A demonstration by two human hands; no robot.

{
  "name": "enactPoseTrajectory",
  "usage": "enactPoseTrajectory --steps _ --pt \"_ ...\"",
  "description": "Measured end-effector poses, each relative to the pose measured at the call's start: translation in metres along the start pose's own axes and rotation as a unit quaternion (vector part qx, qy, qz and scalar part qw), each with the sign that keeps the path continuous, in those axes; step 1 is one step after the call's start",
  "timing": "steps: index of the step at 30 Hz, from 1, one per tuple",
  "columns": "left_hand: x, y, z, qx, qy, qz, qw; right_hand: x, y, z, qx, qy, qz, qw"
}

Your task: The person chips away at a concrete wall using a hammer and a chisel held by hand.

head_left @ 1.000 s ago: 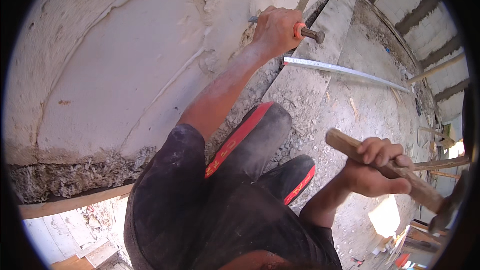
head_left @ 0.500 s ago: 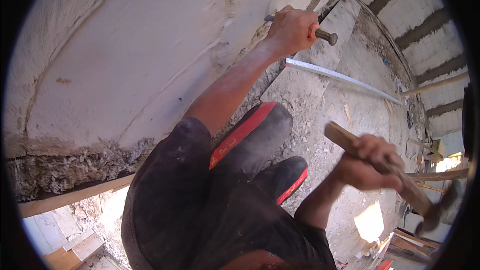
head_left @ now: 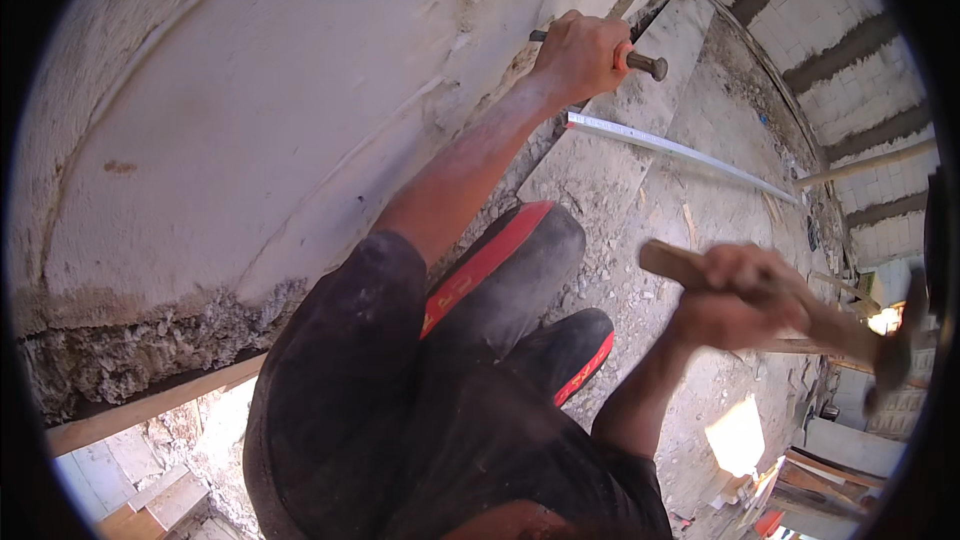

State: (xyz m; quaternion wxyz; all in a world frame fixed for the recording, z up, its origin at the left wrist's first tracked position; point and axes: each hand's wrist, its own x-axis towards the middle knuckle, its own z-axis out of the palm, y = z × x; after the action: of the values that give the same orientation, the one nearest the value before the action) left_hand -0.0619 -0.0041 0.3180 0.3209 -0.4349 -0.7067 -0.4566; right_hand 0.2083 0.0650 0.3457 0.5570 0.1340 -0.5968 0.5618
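My left hand (head_left: pixel 584 58) is closed round a steel chisel (head_left: pixel 648 65) with an orange-red collar. Its flat struck end sticks out to the right of my fist, and its other end points left at the white plastered wall (head_left: pixel 250 110), close to a rough broken strip along the wall's lower edge. Whether the tip touches the wall I cannot tell. On the right, my right hand (head_left: pixel 742 295) is wrapped round the wooden handle of a hammer (head_left: pixel 858 333). The hammer is blurred by motion, its dark head out to the right, well apart from the chisel.
A long pale straightedge (head_left: pixel 680 152) lies on the dusty floor (head_left: pixel 700 210) beyond my knees. Rubble (head_left: pixel 590 265) is scattered along the wall base. Timber pieces (head_left: pixel 815 485) lie at the lower right, and a wooden board (head_left: pixel 150 408) runs below the broken wall edge at left.
My right hand and the hammer have risen slightly, the hammer's head swinging up and to the right. My left hand and the chisel have barely moved.
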Motion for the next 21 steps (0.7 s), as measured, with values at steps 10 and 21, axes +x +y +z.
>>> enactPoseTrajectory --steps 10,21 --pt "-0.057 0.033 0.02 -0.021 -0.19 -0.033 0.981 -0.06 -0.018 -0.029 -0.164 0.044 0.391 0.905" --pt "-0.02 0.042 -0.003 0.074 -0.163 0.093 0.979 -0.101 -0.028 -0.047 -0.12 0.144 0.474 0.86"
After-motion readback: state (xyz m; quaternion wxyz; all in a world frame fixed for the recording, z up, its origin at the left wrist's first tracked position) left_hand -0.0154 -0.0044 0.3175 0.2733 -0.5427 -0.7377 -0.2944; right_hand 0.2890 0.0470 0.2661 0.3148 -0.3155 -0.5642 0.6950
